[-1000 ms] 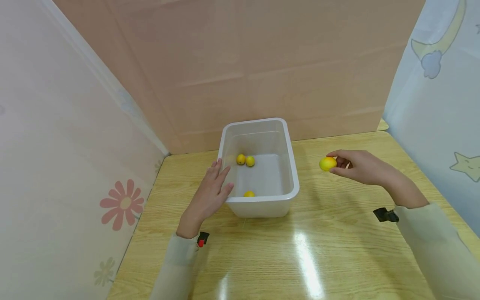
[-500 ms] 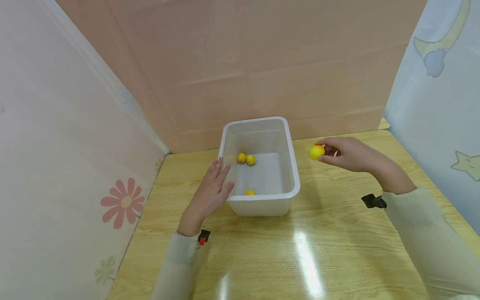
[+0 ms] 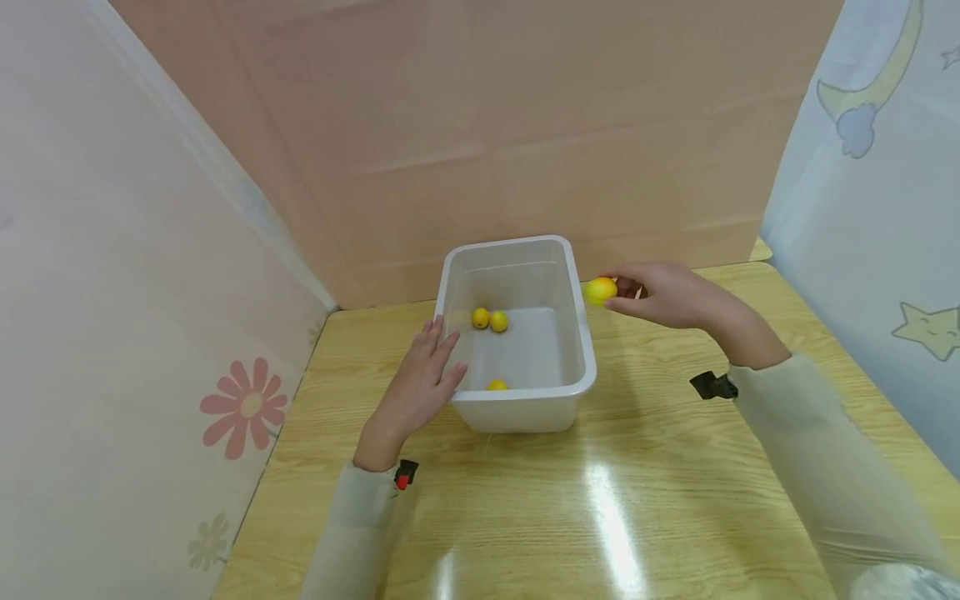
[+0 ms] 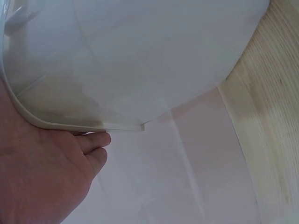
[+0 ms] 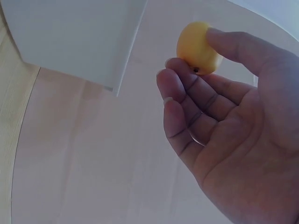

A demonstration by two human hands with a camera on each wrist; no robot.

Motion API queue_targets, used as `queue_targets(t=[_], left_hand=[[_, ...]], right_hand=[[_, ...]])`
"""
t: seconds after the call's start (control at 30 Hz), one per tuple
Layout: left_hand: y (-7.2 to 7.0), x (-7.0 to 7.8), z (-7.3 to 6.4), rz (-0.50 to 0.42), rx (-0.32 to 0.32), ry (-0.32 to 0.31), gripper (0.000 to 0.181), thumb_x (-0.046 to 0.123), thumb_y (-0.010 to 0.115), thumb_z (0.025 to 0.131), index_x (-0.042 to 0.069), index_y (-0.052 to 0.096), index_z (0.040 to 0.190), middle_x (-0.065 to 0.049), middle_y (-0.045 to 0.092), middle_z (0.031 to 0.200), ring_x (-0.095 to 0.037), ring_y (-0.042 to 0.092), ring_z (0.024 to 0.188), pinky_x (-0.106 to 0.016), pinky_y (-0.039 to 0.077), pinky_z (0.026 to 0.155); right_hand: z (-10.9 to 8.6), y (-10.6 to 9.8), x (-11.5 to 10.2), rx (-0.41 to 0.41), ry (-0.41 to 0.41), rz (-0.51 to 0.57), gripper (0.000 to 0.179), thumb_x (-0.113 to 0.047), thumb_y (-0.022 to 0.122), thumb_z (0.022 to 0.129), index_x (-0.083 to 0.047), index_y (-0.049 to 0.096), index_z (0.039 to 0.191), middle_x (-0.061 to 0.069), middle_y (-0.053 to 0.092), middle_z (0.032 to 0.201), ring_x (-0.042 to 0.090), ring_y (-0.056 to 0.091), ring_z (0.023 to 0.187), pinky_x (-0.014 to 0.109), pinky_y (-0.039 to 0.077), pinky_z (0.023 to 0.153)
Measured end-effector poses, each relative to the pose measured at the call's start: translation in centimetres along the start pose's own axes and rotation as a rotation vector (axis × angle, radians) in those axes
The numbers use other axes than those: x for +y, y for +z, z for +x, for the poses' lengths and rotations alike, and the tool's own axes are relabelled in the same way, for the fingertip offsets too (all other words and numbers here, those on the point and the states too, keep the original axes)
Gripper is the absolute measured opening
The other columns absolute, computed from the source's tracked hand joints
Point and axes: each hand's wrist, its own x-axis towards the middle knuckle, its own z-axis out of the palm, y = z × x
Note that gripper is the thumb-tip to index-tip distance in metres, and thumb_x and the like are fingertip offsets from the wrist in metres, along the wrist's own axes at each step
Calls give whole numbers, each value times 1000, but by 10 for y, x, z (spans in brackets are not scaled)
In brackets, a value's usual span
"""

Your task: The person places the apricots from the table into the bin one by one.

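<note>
A small yellow-orange fruit (image 3: 601,291) is pinched between the thumb and fingertips of my right hand (image 3: 663,293), just right of the bin's right rim and above it. In the right wrist view the fruit (image 5: 199,46) shows a dark spot at its lower end. My left hand (image 3: 417,383) rests on the left rim of a white plastic bin (image 3: 523,395), fingers spread and fairly straight. The left wrist view has the hand (image 4: 42,172) against the rim. Inside the bin lie a yellow fruit (image 3: 481,317), a greener one (image 3: 498,321) beside it, and another (image 3: 497,385) partly hidden by the front wall.
The bin stands on a wood-grain table (image 3: 525,517) near a tan back panel (image 3: 480,142). A flower-printed panel (image 3: 150,333) bounds the left side, and a panel with moon and star prints (image 3: 877,233) the right.
My right hand has moved left toward the bin, carrying the fruit from out over the table to beside the right rim. The left hand and the fruits in the bin have stayed put.
</note>
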Motion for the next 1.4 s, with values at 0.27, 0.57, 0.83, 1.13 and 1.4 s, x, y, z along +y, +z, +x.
queue_targets(t=[0.27, 0.57, 0.83, 1.13, 1.4], left_hand=[[0, -3, -1, -1, 4, 18, 63, 44, 37, 109, 4, 35, 157, -16, 7, 170, -31, 2, 157, -52, 7, 125], [-1, -5, -5, 7, 15, -2, 62, 43, 39, 108, 4, 36, 157, -15, 7, 170, -33, 4, 157, -54, 10, 124], [1, 1, -4, 2, 22, 3, 61, 43, 39, 108, 6, 36, 157, -13, 8, 170, -31, 4, 157, -51, 9, 125], [5, 7, -1, -3, 23, 7, 61, 43, 39, 108, 7, 36, 157, -13, 8, 170, -29, 2, 157, -51, 10, 125], [4, 11, -4, -12, 31, 5, 62, 42, 39, 108, 5, 34, 158, -14, 9, 170, -32, 5, 157, -51, 10, 125]], right_hand=[[19, 7, -11, -6, -21, 15, 37, -18, 69, 97, -2, 63, 130, 0, 69, 96, 17, 62, 85, 37, 51, 78], [40, 14, -24, -43, -45, 35, 42, -18, 68, 98, 1, 60, 135, 2, 69, 97, 21, 64, 89, 40, 52, 82], [46, 19, -22, -62, -38, 25, 44, -21, 68, 98, 0, 59, 136, 3, 69, 98, 22, 65, 92, 41, 53, 83], [39, 16, -20, -57, -6, 27, 47, -23, 66, 99, -1, 57, 140, 3, 69, 101, 23, 66, 95, 44, 54, 85], [33, 17, -19, -31, -7, 57, 43, -22, 66, 100, -3, 59, 138, 5, 70, 104, 23, 67, 95, 45, 55, 85]])
